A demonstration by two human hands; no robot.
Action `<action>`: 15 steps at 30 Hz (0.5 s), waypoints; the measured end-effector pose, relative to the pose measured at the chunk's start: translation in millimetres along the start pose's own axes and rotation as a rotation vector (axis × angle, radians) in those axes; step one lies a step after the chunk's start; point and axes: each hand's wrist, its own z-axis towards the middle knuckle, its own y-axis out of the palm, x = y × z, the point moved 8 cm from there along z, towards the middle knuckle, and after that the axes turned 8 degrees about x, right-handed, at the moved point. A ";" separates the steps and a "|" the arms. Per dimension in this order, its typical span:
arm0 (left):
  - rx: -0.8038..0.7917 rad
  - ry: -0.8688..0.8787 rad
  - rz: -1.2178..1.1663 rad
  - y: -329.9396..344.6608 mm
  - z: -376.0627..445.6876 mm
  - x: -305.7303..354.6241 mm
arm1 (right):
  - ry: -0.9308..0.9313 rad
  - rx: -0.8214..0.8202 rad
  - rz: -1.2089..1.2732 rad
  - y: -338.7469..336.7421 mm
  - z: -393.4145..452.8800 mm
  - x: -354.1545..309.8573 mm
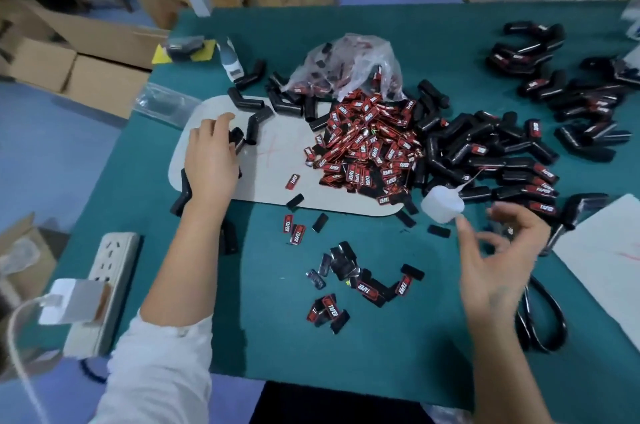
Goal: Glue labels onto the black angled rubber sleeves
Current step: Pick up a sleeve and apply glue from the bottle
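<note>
Black angled rubber sleeves (485, 149), some labelled

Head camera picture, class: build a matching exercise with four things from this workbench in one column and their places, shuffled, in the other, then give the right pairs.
Things:
1. glue bottle
2. power strip
3. scissors
4. plastic bag

Places:
A. left edge of the green table
B. behind the big heap of red labels
C. just beyond the right hand
D. under the right hand, near the table's right side

Pairs: 1-C, 2-A, 3-D, 4-B
</note>
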 end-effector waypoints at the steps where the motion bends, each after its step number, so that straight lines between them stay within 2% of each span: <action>1: -0.002 0.012 -0.010 -0.3 -1.3 2.0 | 0.022 -0.044 -0.063 4.0 4.8 6.3; 4: 0.039 0.071 -0.078 -7.0 -13.7 21.1 | 0.067 -0.211 -0.210 24.3 8.2 21.6; 6: 0.057 0.120 -0.218 -12.3 -31.6 47.6 | 0.046 -0.276 -0.300 34.1 8.5 24.0; 8: -0.011 0.084 -0.454 -11.5 -55.3 73.9 | -0.024 -0.297 -0.382 39.7 11.3 19.0; 10: -0.156 -0.018 -0.726 -4.7 -82.6 99.4 | -0.125 -0.296 -0.408 44.2 14.9 5.1; 12: -0.268 -0.080 -0.913 7.0 -102.8 120.8 | -0.204 -0.315 -0.312 52.5 18.5 -13.0; 15: -0.361 -0.121 -1.104 22.3 -115.6 135.4 | -0.079 -0.401 0.015 69.7 22.6 -26.5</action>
